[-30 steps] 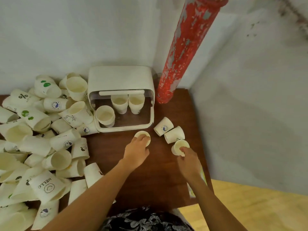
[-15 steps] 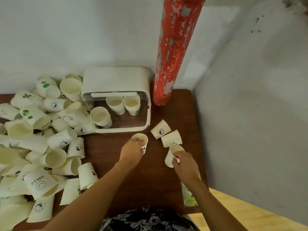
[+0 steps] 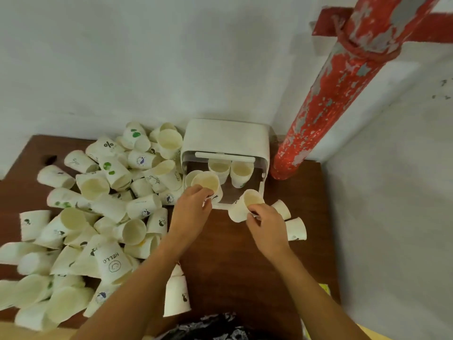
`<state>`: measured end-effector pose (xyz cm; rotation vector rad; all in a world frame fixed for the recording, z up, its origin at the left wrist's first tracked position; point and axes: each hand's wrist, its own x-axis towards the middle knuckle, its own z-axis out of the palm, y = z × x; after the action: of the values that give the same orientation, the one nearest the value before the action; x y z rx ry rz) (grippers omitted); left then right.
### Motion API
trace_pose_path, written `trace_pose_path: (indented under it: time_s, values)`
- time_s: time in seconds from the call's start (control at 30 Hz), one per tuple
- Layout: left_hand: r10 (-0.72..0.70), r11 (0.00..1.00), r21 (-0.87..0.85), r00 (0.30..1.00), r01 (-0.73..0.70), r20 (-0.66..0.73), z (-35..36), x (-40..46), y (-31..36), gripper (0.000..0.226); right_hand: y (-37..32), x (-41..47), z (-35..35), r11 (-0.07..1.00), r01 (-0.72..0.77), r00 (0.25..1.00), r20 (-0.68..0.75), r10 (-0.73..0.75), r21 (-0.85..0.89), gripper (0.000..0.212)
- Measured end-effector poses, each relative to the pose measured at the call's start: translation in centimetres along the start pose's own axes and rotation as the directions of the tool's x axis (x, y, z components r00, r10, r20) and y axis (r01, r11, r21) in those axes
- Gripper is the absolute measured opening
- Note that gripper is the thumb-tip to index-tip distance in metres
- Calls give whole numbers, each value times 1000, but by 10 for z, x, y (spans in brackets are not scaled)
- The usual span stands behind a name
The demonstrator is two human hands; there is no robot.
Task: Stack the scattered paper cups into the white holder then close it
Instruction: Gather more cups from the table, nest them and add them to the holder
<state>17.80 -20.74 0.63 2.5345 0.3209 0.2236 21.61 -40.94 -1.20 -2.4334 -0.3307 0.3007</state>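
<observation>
The white holder (image 3: 225,137) stands open at the back of the brown table, with two upright cups (image 3: 241,170) inside at the rear. My left hand (image 3: 192,208) grips a paper cup (image 3: 207,182) by its rim at the holder's front left, over another cup standing there. My right hand (image 3: 266,223) pinches a second cup (image 3: 244,204) at the rim, tilted, just at the holder's front right edge. Two more cups (image 3: 295,228) lie on the table right of my right hand.
A big heap of several scattered paper cups (image 3: 105,217) covers the left half of the table (image 3: 232,261). A red peeling pipe (image 3: 326,101) rises at the holder's right against the white wall. The table's right edge runs close to the loose cups.
Both hands lifted their cups off the table and carried them toward the holder. The left cup now sits over the front-left cup inside; the camera tilted up.
</observation>
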Motion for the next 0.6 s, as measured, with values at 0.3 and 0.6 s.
trace_pose_path:
  time_s: [0.3,0.6]
  values:
    - [-5,999,-32,1000,6,11,-24,32,-56,21,-53,7,21,999,-30,998,-54,32,42,27]
    - [-3,998,-58,987,13,158,-18,33,-79,33,-87,16,32,1000,-11,993,-121,13,18,27]
